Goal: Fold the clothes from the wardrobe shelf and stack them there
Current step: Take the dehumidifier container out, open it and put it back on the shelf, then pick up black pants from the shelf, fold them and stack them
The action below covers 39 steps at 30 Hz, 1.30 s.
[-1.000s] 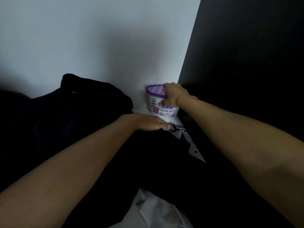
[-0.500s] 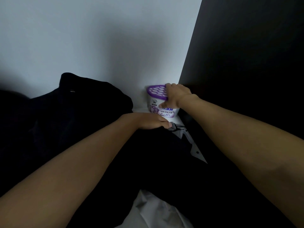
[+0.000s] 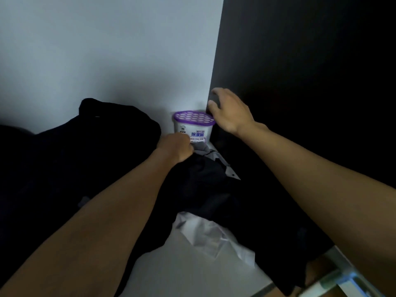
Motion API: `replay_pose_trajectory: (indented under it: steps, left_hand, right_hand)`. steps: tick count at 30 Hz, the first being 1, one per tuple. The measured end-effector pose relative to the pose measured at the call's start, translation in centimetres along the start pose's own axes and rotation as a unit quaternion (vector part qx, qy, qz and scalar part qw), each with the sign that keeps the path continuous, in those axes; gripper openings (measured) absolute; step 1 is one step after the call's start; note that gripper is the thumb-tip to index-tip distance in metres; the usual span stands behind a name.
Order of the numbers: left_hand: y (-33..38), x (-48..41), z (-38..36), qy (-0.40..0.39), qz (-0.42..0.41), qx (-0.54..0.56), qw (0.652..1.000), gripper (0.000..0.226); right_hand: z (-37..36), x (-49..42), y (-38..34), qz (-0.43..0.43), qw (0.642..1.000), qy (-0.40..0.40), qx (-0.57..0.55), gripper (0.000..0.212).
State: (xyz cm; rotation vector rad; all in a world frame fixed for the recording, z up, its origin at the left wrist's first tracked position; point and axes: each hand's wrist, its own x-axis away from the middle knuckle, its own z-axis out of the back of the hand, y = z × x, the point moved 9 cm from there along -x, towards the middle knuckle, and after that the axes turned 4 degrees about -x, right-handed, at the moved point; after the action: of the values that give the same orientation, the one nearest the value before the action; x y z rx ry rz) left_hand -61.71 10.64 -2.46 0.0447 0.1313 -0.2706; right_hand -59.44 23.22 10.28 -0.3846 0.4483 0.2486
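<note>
A heap of dark clothes (image 3: pixel 70 159) covers the left of the white shelf (image 3: pixel 192 273). In front of it lies a black garment (image 3: pixel 205 189) with a grey collar. My left hand (image 3: pixel 176 147) grips that garment at its collar end, fingers curled into the cloth. Just above and to the right, my right hand (image 3: pixel 230 110) hovers with fingers spread, holding nothing, beside the corner tub. A crumpled white piece (image 3: pixel 205 234) pokes out from under the black garment.
A white tub with a purple perforated lid (image 3: pixel 194 123) stands in the back right corner of the shelf. The pale back wall (image 3: pixel 107 50) and the dark side panel (image 3: pixel 300 71) close in the space. The shelf's front edge shows at bottom right.
My right hand has let go of the tub and lifted up and to the right of it. My left hand has bunched the garment's collar end closer to the tub.
</note>
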Motion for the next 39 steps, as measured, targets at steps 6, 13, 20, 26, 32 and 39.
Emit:
replay_pose_trajectory:
  steps: [6, 13, 20, 26, 32, 39]
  left_hand:
    - [1.1, 5.5, 3.5, 0.047, -0.007, -0.031, 0.998, 0.025]
    - [1.2, 16.4, 8.2, 0.080, 0.049, -0.066, 0.993, 0.027]
    - [1.4, 30.8, 7.7, -0.042, 0.158, -0.154, 0.974, 0.033]
    - [-2.5, 43.2, 8.5, -0.125, 0.296, -0.270, 0.908, 0.014]
    - [-4.8, 50.3, 7.9, -0.176, 0.240, -0.427, 0.854, 0.026]
    - [-5.2, 51.6, 8.0, -0.172, 0.184, -0.519, 0.817, 0.048]
  right_hand:
    - [4.3, 5.4, 0.0, -0.047, 0.981, 0.089, -0.167, 0.034]
    - [-1.8, 18.2, -2.0, -0.044, 0.959, -0.021, -0.279, 0.030]
    - [-8.3, 30.4, -5.8, 0.154, 0.948, -0.268, -0.081, 0.056]
    - [-8.3, 33.4, -5.6, 0.143, 0.953, -0.243, -0.110, 0.050]
    - [-8.3, 36.1, -12.6, 0.161, 0.932, -0.261, -0.193, 0.047]
    - [-9.5, 39.4, -20.0, 0.203, 0.920, -0.306, -0.135, 0.049]
